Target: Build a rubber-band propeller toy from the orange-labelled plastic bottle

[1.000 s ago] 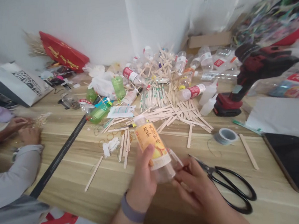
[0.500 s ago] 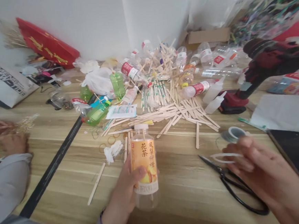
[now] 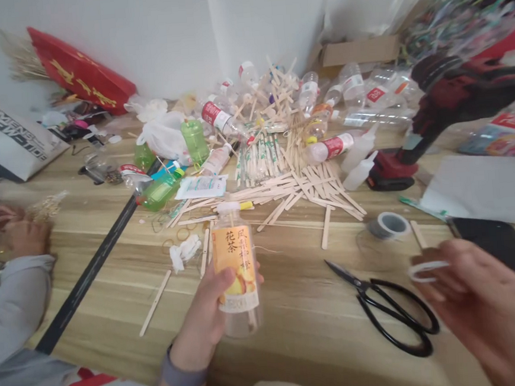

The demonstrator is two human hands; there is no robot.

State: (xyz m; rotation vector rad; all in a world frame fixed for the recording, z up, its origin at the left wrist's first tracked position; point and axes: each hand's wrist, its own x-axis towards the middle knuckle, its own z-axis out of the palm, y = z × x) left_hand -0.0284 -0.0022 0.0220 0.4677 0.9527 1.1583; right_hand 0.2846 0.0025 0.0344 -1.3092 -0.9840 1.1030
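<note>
My left hand point(image 3: 208, 307) is wrapped round a clear plastic bottle point(image 3: 236, 272) with an orange tea label, held upright above the wooden table. The bottle has a white cap, and a thin stick shows inside it. At the right, my right hand point(image 3: 483, 294) pinches a narrow white loop point(image 3: 428, 270) between its fingers. A wooden stick point(image 3: 419, 235) pokes up just behind those fingers; whether it is held I cannot tell. Black-handled scissors point(image 3: 385, 308) lie open on the table left of my right hand, and a roll of clear tape point(image 3: 390, 226) sits beyond them.
Wooden sticks point(image 3: 284, 197) lie heaped mid-table, with several plastic bottles point(image 3: 220, 117) behind. A red-and-black cordless tool point(image 3: 430, 126) stands right, near a dark phone point(image 3: 497, 239). Another person's hands point(image 3: 24, 232) work at left, past a black strip point(image 3: 94, 271).
My right hand has moved right with the white loop, uncovering the scissors' handles and the tape roll. The bottle in my left hand has shifted slightly left and up in view.
</note>
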